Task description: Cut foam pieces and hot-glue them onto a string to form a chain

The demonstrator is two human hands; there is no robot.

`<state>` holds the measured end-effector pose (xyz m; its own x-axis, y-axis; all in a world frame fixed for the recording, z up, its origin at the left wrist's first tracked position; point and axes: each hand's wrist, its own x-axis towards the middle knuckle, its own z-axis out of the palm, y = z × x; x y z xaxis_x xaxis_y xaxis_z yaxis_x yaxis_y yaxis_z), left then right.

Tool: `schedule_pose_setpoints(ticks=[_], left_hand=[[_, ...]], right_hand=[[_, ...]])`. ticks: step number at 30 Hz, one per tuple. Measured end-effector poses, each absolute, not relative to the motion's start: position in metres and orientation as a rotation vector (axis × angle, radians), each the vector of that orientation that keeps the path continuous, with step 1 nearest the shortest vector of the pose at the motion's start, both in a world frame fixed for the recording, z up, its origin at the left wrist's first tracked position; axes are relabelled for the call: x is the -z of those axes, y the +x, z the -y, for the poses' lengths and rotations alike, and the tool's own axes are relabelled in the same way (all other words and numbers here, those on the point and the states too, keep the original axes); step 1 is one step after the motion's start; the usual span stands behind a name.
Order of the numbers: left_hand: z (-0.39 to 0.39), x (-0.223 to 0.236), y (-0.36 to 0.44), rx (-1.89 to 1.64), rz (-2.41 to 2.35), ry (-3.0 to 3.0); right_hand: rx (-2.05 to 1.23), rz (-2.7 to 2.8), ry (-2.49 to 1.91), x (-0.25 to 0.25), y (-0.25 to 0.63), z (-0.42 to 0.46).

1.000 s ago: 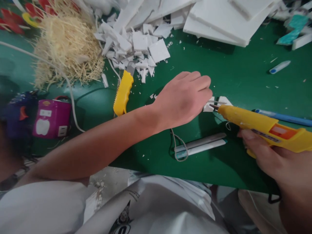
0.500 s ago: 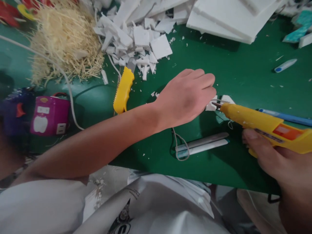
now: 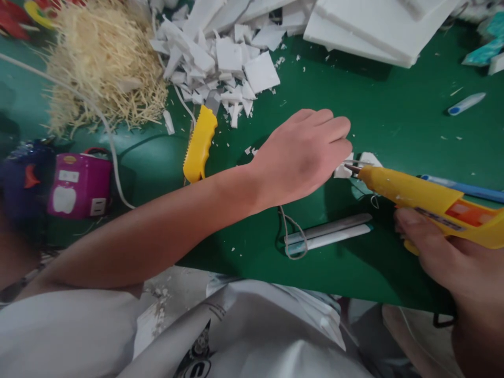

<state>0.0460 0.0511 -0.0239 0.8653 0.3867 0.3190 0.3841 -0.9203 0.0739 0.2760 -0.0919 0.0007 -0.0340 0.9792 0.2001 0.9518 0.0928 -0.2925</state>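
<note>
My left hand (image 3: 309, 149) reaches across the green table with its fingers curled closed. At its fingertips, partly hidden by them, is a small white foam piece (image 3: 343, 171). My right hand (image 3: 444, 252) grips a yellow hot glue gun (image 3: 417, 194) from below. The gun's metal nozzle points left and meets the foam piece, or comes very near it; I cannot tell if they touch. Just behind the nozzle shows another white foam bit (image 3: 370, 159). A thin loop of glue or thread hangs under the gun.
White foam scraps (image 3: 228, 58) and foam sheets (image 3: 362, 31) lie at the back, beside a heap of straw (image 3: 106, 68). A yellow utility knife (image 3: 200, 142), blade out, rests left of centre. Pens (image 3: 331, 239) with a cord lie in front. A purple box (image 3: 81, 184) stands left.
Both hands, the glue gun and the foam piece keep nearly the same places relative to each other. The whole view has shifted very slightly.
</note>
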Motion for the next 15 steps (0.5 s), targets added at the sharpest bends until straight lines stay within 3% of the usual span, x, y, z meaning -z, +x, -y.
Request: schedule_pose_setpoints(ticks=[15], left_hand=[[-0.0503,0.0267,0.0445,-0.561,-0.602,3.021]], right_hand=[[-0.288,1.915,-1.835,0.0047,0.2826,0.0975]])
